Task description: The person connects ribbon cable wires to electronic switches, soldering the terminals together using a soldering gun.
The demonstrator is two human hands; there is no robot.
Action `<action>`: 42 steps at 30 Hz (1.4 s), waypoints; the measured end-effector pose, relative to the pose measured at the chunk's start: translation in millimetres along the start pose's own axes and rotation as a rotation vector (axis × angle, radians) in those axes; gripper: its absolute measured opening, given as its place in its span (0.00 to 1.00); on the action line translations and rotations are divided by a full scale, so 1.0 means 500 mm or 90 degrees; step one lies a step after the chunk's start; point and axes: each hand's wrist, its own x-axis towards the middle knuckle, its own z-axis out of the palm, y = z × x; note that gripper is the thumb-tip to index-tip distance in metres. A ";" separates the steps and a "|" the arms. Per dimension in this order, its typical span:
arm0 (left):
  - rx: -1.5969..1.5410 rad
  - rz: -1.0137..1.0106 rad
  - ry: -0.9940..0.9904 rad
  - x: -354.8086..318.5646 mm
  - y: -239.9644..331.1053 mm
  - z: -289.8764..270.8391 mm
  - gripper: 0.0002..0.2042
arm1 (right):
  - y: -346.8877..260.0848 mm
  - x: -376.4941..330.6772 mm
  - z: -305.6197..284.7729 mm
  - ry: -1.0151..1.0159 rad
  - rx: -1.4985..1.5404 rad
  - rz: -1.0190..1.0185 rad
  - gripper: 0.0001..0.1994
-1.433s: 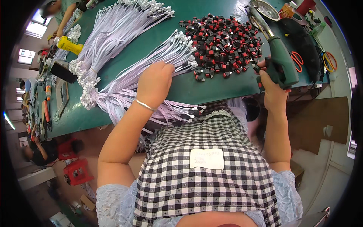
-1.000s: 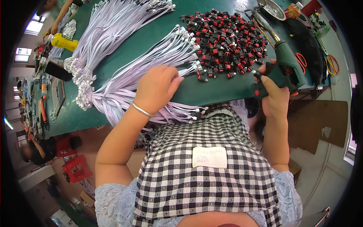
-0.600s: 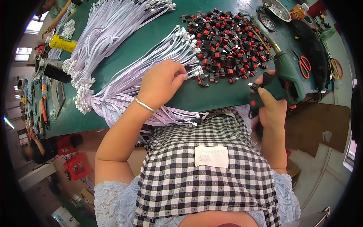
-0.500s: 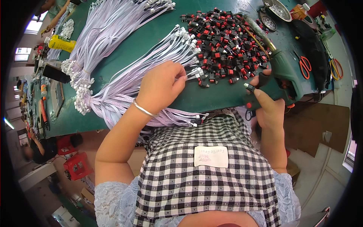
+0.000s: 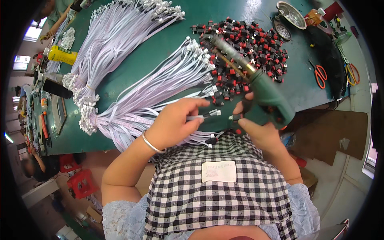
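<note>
Left hand (image 5: 172, 128) pinches a white cable (image 5: 204, 116), right hand's (image 5: 260, 132) grip wraps a green tool (image 5: 264, 98) — metal dish (image 5: 291, 10) holds small parts.

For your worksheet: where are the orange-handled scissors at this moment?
In the head view, the orange-handled scissors lie on the green table at the far right, beyond the pile of red and black switches.
</note>
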 end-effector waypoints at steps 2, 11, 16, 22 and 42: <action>0.056 0.103 -0.030 0.003 -0.004 -0.001 0.13 | -0.004 -0.001 0.006 -0.005 -0.004 0.023 0.28; -0.129 -0.027 -0.100 -0.004 0.014 -0.001 0.08 | -0.008 -0.002 0.020 -0.041 -0.001 0.070 0.27; -0.248 -0.075 -0.102 -0.009 0.005 0.005 0.06 | 0.002 -0.003 0.022 -0.072 -0.016 0.012 0.24; -0.222 -0.025 -0.086 -0.019 0.013 0.008 0.04 | -0.003 -0.011 0.035 -0.051 -0.044 0.032 0.24; -0.265 -0.047 -0.060 -0.026 0.018 0.015 0.06 | 0.020 -0.019 0.081 0.082 -0.056 -0.054 0.13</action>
